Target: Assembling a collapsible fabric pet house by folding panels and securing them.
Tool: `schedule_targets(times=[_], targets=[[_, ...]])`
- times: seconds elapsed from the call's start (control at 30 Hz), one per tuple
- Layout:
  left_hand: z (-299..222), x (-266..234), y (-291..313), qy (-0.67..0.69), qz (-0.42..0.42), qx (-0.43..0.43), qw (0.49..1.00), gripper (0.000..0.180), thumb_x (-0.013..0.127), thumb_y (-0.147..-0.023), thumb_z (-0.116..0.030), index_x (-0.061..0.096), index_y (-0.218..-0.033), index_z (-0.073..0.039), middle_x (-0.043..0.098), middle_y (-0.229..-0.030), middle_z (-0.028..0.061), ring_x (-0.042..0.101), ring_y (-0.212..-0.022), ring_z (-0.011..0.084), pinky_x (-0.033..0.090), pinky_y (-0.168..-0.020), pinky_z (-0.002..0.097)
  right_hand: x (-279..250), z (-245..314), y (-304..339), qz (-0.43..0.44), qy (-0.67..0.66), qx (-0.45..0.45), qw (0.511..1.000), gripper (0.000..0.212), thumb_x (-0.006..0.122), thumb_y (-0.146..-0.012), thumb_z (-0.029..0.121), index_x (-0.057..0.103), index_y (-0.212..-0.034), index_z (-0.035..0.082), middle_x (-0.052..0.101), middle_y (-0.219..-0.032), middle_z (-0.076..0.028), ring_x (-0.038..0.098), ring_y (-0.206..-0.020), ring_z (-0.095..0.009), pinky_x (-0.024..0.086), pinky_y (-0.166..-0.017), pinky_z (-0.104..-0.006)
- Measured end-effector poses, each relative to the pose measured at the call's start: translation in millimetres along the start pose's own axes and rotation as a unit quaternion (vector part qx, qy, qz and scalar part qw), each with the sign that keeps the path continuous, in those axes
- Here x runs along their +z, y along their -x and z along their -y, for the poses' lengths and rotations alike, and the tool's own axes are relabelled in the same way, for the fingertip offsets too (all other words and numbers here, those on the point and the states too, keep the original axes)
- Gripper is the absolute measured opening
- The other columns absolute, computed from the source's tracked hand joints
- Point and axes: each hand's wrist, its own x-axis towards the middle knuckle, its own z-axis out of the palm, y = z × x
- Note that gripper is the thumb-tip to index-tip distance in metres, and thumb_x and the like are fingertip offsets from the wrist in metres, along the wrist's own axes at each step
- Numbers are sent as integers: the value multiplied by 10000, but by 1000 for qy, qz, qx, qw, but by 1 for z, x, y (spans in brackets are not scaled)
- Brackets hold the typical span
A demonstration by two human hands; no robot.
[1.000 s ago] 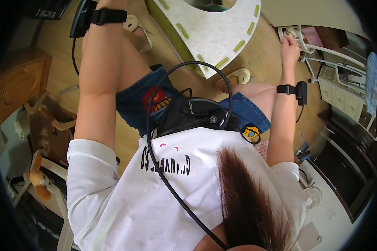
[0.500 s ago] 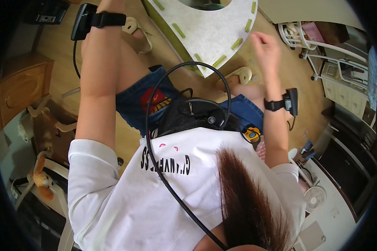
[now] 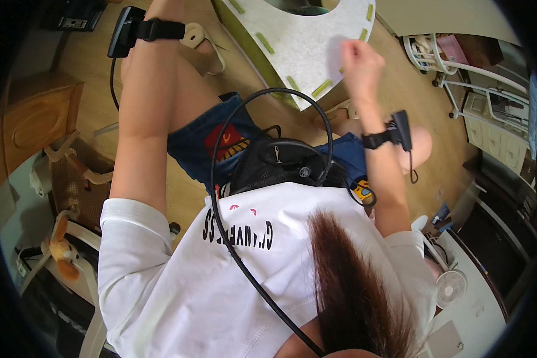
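My right hand (image 3: 364,67) hovers over the right edge of a white panel (image 3: 304,45). Its fingers are curled closed, and what they hold, if anything, cannot be made out. Short green strips (image 3: 264,43) lie spaced along the panel's edges, and a round opening shows at its far end. The panel's left side wall is olive green. My left forearm (image 3: 146,101) reaches up past the top of the picture, so my left hand is out of sight. Each wrist wears a black strap with a small dark box (image 3: 124,33).
A black cable (image 3: 244,262) loops across my shirt to the black bag (image 3: 280,161) at my waist. To the right stand a white wheeled rack (image 3: 453,65) and a small white fan (image 3: 451,287). A wooden cabinet (image 3: 39,131) and a chair with a plush toy (image 3: 62,250) are at left.
My right hand has moved left, from beside the panel to over its right edge, its fingers curled more tightly. My right knee has swung outward to the right. The view has shifted slightly.
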Motion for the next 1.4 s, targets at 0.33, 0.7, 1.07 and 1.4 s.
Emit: schedule_targets(times=[0.33,0.7,1.07,1.4], targets=[[15,21,37,-154,182,-58,969,328,619,-739,-328,647,-765,-2,614,-628,100,590,-583,184,463,-567,287,-77,-154,5,53,271,213,937,650,623,-736,261,357,-1303,87,356,-1327,-188,363,-1200,-359,287,-977,-486],[17,106,134,-235,143,-80,958,517,569,-746,-488,627,-651,16,584,-626,194,587,-650,337,465,-630,395,-33,-160,8,149,-35,121,981,392,576,-770,211,561,-1119,33,559,-1124,-174,517,-1069,-300,398,-907,-348],[62,71,88,-113,28,-98,988,394,412,-847,-295,608,-680,4,587,-671,205,581,-693,338,445,-659,400,-33,-164,13,164,-180,181,953,393,586,-790,155,533,-1138,-19,588,-1088,-162,593,-956,-213,460,-813,-285],[89,66,52,-184,71,-80,977,384,513,-815,-309,553,-623,21,542,-563,122,538,-523,229,423,-514,336,-30,-162,14,217,-174,176,944,410,587,-788,180,528,-1138,-26,594,-1071,-170,599,-943,-221,464,-800,-293]])
